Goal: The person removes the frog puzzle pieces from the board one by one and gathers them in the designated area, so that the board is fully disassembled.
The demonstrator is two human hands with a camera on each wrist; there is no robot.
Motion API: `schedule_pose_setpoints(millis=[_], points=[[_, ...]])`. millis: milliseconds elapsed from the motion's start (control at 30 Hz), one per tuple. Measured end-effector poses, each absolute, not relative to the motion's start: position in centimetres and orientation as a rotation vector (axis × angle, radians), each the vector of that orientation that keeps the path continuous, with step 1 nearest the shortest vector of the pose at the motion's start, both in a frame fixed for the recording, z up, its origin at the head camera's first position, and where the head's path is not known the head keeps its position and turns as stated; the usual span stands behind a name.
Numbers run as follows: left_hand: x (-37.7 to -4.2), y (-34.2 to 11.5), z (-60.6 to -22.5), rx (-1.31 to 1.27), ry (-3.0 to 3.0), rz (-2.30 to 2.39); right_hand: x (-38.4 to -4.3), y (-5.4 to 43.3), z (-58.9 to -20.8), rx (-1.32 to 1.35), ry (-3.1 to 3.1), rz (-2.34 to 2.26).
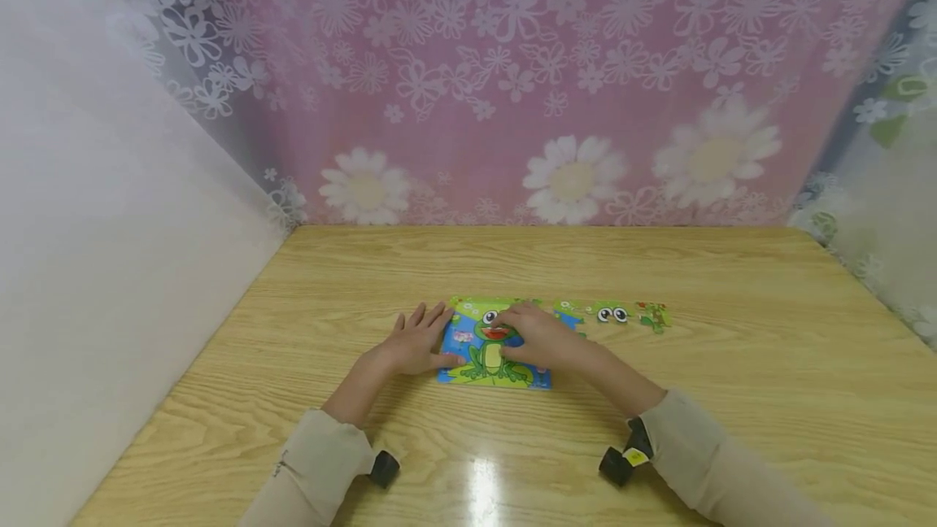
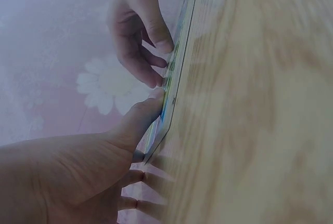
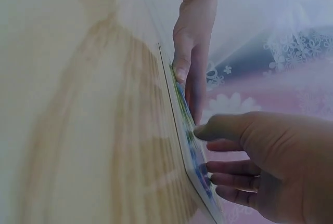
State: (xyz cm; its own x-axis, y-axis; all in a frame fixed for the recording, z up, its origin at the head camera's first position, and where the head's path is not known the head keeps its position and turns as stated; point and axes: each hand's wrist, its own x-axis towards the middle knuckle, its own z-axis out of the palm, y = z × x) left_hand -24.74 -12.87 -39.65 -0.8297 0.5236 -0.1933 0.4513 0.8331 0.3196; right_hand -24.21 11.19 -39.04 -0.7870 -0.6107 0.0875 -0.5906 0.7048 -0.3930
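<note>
A frog jigsaw puzzle in bright green and blue lies flat on the wooden table. My left hand rests at its left edge with fingers spread, the thumb on the picture's surface. Over the right half of the puzzle is my right hand, its fingertips touching the frog picture and hiding part of it. In the right wrist view, the right thumb and fingers are apart on the puzzle's surface. The left wrist view shows the left thumb on the puzzle's edge.
To the right of the puzzle lie loose pieces: one with two frog eyes, one green and red, and a blue-green one partly behind the right hand. A flowered pink curtain hangs behind the table.
</note>
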Motion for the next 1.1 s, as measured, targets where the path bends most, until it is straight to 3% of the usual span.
schedule_pose_setpoints(millis=[1100], points=[[-24.5, -12.9, -39.4, 0.743, 2.73, 0.391, -24.6, 11.3, -40.3, -1.043, 2.813, -0.931]])
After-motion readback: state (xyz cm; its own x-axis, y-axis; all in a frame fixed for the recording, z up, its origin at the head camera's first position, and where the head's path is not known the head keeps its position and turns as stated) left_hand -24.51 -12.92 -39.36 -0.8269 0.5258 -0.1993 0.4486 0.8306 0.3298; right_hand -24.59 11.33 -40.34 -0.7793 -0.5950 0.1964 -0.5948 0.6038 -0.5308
